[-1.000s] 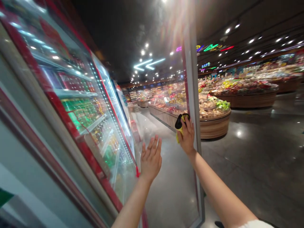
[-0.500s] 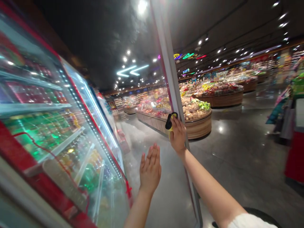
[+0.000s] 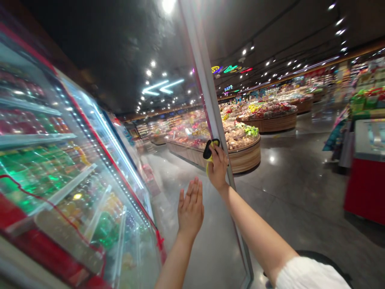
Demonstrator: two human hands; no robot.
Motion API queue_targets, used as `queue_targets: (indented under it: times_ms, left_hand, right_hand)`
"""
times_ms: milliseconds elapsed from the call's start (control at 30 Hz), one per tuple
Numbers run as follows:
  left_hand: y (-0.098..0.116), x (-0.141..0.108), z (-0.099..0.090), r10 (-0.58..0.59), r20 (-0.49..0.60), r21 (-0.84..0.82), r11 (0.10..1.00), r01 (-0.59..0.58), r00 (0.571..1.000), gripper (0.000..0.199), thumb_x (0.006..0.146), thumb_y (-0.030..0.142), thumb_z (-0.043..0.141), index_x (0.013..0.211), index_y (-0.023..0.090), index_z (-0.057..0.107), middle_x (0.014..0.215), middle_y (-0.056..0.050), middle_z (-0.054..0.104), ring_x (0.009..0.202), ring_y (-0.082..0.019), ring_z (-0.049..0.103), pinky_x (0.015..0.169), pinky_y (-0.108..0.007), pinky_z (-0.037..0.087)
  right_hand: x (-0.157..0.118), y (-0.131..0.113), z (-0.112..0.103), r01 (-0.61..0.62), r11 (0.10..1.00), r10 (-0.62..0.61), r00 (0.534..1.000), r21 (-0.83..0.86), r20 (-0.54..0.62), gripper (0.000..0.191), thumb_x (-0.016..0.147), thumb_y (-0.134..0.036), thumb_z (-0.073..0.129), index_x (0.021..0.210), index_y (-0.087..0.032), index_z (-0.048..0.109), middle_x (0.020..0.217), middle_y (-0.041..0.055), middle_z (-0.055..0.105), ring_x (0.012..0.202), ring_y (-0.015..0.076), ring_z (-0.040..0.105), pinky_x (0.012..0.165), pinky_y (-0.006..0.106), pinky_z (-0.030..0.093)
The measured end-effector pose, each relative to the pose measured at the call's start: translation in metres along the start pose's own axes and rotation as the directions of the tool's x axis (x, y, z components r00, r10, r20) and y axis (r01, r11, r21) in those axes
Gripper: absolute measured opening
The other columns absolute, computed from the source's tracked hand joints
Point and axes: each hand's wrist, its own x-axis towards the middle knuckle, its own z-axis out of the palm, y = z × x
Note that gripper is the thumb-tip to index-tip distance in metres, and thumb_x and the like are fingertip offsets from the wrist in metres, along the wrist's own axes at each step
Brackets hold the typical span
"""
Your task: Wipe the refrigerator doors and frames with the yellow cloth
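My right hand (image 3: pixel 218 166) is closed around a small black and yellow object (image 3: pixel 208 150) at the grey frame (image 3: pixel 200 68) of a standing-open glass door. Its exact kind is not clear, and the fingers hide part of it. Lower and to the left, my left hand (image 3: pixel 191 206) is held up with its fingers stretched out and nothing in it. Its palm faces the door's glass pane (image 3: pixel 216 237); whether it touches the glass I cannot tell. Left of both hands, a red-edged, lit drinks cooler (image 3: pixel 90 140) shows shelves of bottles, blurred by motion.
A red cord (image 3: pixel 51 202) runs across the cooler's front. Beyond the door stand wood-sided produce displays (image 3: pixel 245 158) on a shiny grey floor (image 3: pixel 285 192). A red counter (image 3: pixel 365 188) is at the right, and a dark round object (image 3: pixel 319 263) lies low near my right sleeve.
The view has turned slightly right, so the cooler, door and displays shift left. My right hand moves left with the door frame, still gripping the black and yellow object. My left hand stays flat.
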Motion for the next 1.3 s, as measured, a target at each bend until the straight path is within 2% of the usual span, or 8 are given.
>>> queue_targets:
  times_ms: [233, 400, 500, 733, 900, 1000, 1200, 1300]
  left_hand:
    - [0.000, -0.015, -0.003, 0.004, 0.009, 0.009, 1.000, -0.004, 1.000, 0.081, 0.093, 0.018, 0.050, 0.163, 0.019, 0.009, 0.165, -0.007, 0.028, 0.155, -0.021, 0.023, 0.130, -0.042, -0.002]
    - [-0.001, -0.024, -0.006, -0.021, 0.037, -0.021, 1.000, 0.022, 0.999, 0.082, 0.093, 0.016, 0.050, 0.162, 0.018, 0.007, 0.165, -0.009, 0.029, 0.154, -0.020, 0.027, 0.131, -0.041, 0.001]
    - [-0.001, -0.028, -0.010, -0.042, 0.065, -0.039, 0.998, 0.045, 0.997, 0.085, 0.092, 0.017, 0.052, 0.162, 0.019, 0.006, 0.166, -0.009, 0.028, 0.155, -0.021, 0.024, 0.131, -0.043, 0.003]
    - [-0.003, -0.049, -0.017, -0.068, 0.108, -0.022, 0.997, 0.071, 0.992, 0.087, 0.090, 0.016, 0.055, 0.162, 0.019, 0.006, 0.166, -0.008, 0.027, 0.156, -0.020, 0.019, 0.130, -0.043, 0.000]
    - [-0.005, -0.059, -0.020, -0.061, 0.095, -0.016, 0.998, 0.063, 0.994, 0.087, 0.090, 0.017, 0.056, 0.162, 0.018, 0.008, 0.165, -0.009, 0.030, 0.156, -0.019, 0.019, 0.130, -0.041, 0.000]
    - [-0.004, -0.064, -0.021, -0.093, 0.093, -0.026, 0.995, 0.096, 0.991, 0.087, 0.090, 0.019, 0.058, 0.163, 0.018, 0.008, 0.165, -0.008, 0.030, 0.156, -0.020, 0.020, 0.130, -0.041, 0.001]
    - [-0.007, -0.088, -0.025, -0.126, 0.100, -0.049, 0.990, 0.131, 0.987, 0.083, 0.093, 0.021, 0.055, 0.163, 0.021, 0.010, 0.165, -0.008, 0.031, 0.155, -0.021, 0.025, 0.131, -0.041, 0.008]
    - [-0.010, -0.103, -0.029, -0.144, 0.115, -0.060, 0.987, 0.151, 0.983, 0.080, 0.095, 0.022, 0.052, 0.163, 0.022, 0.010, 0.165, -0.008, 0.033, 0.155, -0.021, 0.026, 0.130, -0.041, 0.013]
  right_hand:
    - [-0.144, -0.008, -0.009, -0.203, 0.979, 0.203, 0.979, -0.019, -0.006, 0.066, 0.086, -0.011, 0.040, 0.151, -0.021, 0.044, 0.143, 0.0148, 0.053, 0.133, 0.0293, 0.047, 0.109, 0.052, 0.041]
    - [-0.080, -0.016, -0.008, 0.023, 0.997, -0.033, 0.990, 0.075, 0.135, 0.062, 0.085, -0.009, 0.042, 0.142, -0.028, 0.056, 0.148, 0.0061, 0.052, 0.139, 0.0255, 0.044, 0.116, 0.048, 0.036]
    - [-0.051, 0.006, -0.012, -0.038, 0.997, 0.031, 0.994, 0.067, 0.104, 0.065, 0.082, -0.007, 0.041, 0.143, -0.024, 0.054, 0.150, 0.0075, 0.052, 0.141, 0.0247, 0.042, 0.118, 0.048, 0.035]
    - [-0.164, -0.009, -0.008, -0.295, 0.953, 0.294, 0.955, 0.069, 0.035, 0.066, 0.085, -0.008, 0.039, 0.150, -0.017, 0.043, 0.151, 0.0148, 0.050, 0.144, 0.0268, 0.040, 0.118, 0.056, 0.035]
    - [-0.121, -0.013, -0.009, -0.102, 0.983, 0.083, 0.988, 0.155, 0.129, 0.070, 0.077, -0.003, 0.039, 0.144, -0.022, 0.053, 0.150, 0.0091, 0.053, 0.144, 0.0242, 0.042, 0.119, 0.051, 0.036]
    - [-0.103, 0.006, -0.016, -0.132, 0.985, 0.123, 0.989, 0.115, 0.085, 0.067, 0.080, -0.005, 0.039, 0.144, -0.020, 0.053, 0.149, 0.0106, 0.054, 0.143, 0.0243, 0.043, 0.120, 0.052, 0.035]
    - [-0.199, -0.001, -0.015, -0.373, 0.925, 0.364, 0.925, 0.071, 0.111, 0.068, 0.092, -0.010, 0.036, 0.159, -0.021, 0.031, 0.163, 0.0115, 0.037, 0.156, 0.0243, 0.021, 0.124, 0.059, 0.025]
    - [-0.209, -0.008, -0.014, -0.398, 0.911, 0.384, 0.914, 0.109, 0.135, 0.070, 0.090, -0.007, 0.034, 0.158, -0.023, 0.035, 0.164, 0.0090, 0.037, 0.157, 0.0229, 0.017, 0.125, 0.057, 0.024]
